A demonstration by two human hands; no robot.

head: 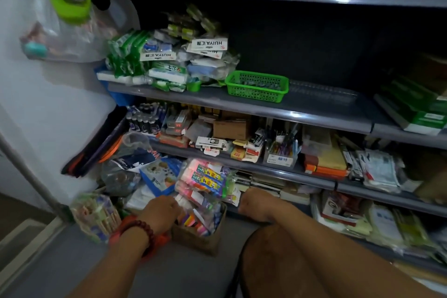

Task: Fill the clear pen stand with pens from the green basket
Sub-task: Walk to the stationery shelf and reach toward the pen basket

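While green basket (257, 89) sits near shelf edge (217, 103), clear pen stand (323, 92) lies beside

This looks like a small stationery shop. Grey metal shelves (242, 107) run in tiers along the wall, crowded with stock. There is a heap of sealed packets (167, 60), a green basket (254, 96), small cardboard boxes (231, 128), a clear tub of coloured pens (281, 152), stacked paper pads (331, 159) and brightly wrapped packs (208, 176) lower down.

Grey shelf (242, 104) — green basket (257, 86), clear pen stand (321, 93) just beside, packets (167, 60) heaped left
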